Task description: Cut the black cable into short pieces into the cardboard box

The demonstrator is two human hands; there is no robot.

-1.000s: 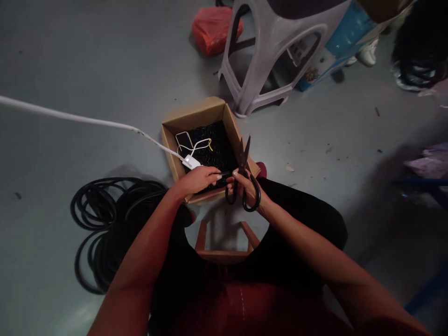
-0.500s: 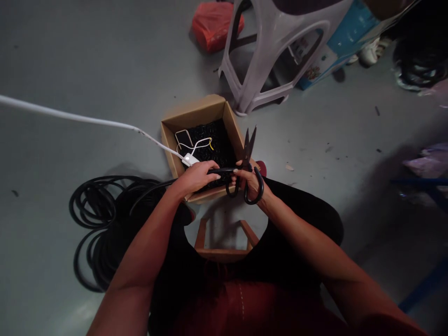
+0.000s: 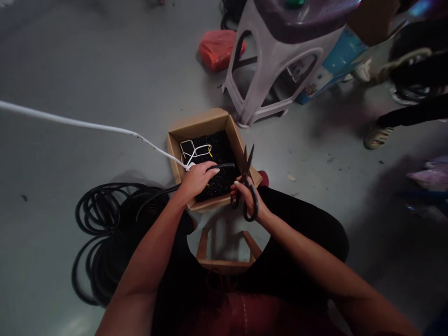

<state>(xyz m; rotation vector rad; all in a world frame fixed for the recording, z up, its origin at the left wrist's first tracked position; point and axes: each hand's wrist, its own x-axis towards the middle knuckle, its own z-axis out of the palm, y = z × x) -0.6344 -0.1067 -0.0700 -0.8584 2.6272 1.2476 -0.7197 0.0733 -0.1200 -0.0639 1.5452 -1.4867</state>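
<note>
My left hand [image 3: 196, 180] grips a black ribbed hose [image 3: 224, 166] whose free end sticks out to the right over an open cardboard box [image 3: 201, 123]. My right hand [image 3: 249, 193] holds large black scissors [image 3: 245, 179] by the handles, blades slightly apart and pointing up, just right of the hose end. The box on the floor holds several short black hose pieces [image 3: 220, 184], a phone [image 3: 188, 147] and a white charger cable. The hose runs back under my left arm to a black coil [image 3: 105, 224] on the floor.
A white cord [image 3: 80, 124] crosses the floor from the left into the box. A grey plastic stool [image 3: 276, 60] and red bag [image 3: 217, 48] stand beyond it. Another person's leg and shoe [image 3: 376, 133] are at the right. A wooden stool [image 3: 224, 254] is under me.
My left hand has pushed more hose out past its fingers, so the end now reaches further right. The scissors stayed beside it. The view shifted; another person's leg appeared at right.
</note>
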